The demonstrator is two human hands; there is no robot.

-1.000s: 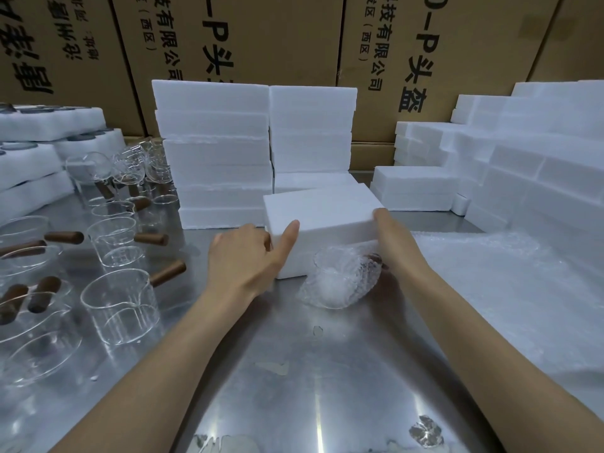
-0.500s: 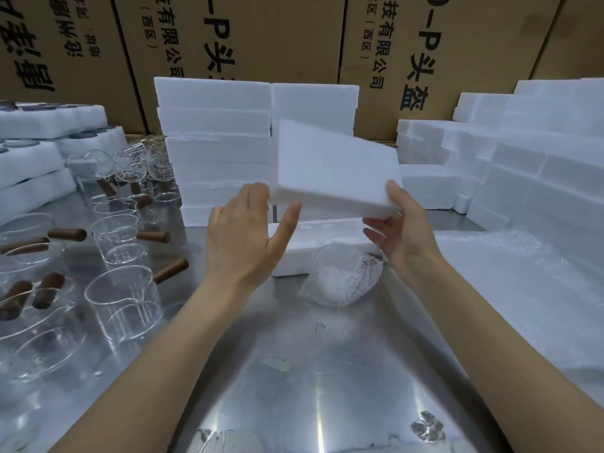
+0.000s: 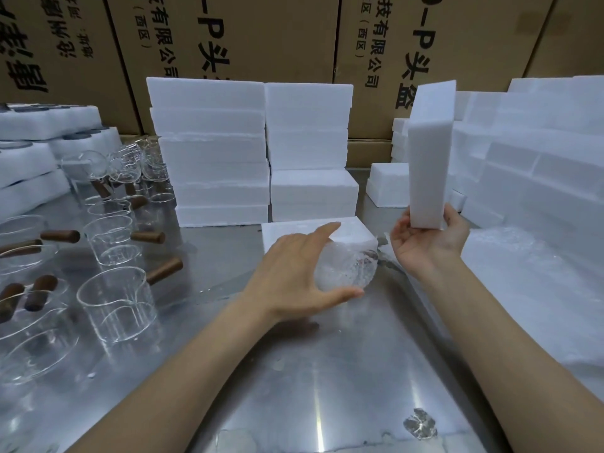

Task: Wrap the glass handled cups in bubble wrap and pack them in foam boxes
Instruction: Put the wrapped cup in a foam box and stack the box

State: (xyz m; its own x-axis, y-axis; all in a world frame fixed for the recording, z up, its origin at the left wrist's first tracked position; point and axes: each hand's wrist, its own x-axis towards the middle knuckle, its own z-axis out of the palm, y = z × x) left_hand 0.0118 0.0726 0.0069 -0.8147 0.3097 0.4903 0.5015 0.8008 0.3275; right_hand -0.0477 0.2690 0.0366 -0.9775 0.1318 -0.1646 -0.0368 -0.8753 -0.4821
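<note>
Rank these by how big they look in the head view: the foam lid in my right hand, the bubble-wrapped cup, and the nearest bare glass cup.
1. foam lid, clearly largest.
2. nearest bare glass cup.
3. bubble-wrapped cup, partly behind the left hand, so ranks two and three are unsure.

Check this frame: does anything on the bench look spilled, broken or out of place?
Nothing looks broken. One crumpled scrap of clear wrap lies loose on the steel table near its front edge, and small pale flecks dot the surface nearby.
</note>
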